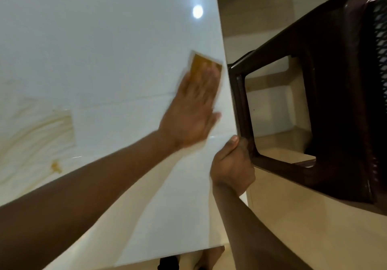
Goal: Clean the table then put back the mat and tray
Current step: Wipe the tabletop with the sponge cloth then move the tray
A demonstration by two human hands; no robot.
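Left hand [188, 110] flat and wide open on the table [104, 39], palm pressing a yellow-brown sponge [204, 64] that pokes out past the fingertips, right up near the table's right edge. No closed grip there at all: the fingers are spread, and the sponge is pinned by pressure rather than pinched. The hand is blurred, so I'd judge it's mid-wipe.

Right hand [231, 163] is curled shut over that same right edge of the table, thumb on top, just beside the arm of the dark brown plastic chair [335, 81]; whether the fingers also catch the chair arm, I can't tell.

Brownish smears [37, 139] show on the table's left side, with a small darker blob near them, well apart from the sponge, so the cleaning looks far from done. Mat and tray are not in view.

The sponge should be soft, light and squashy; a flat palm over its middle suits it, spreading pressure evenly. The table looks glossy and slick, so the sponge should glide easily, and could skid off that near edge if pushed too far.
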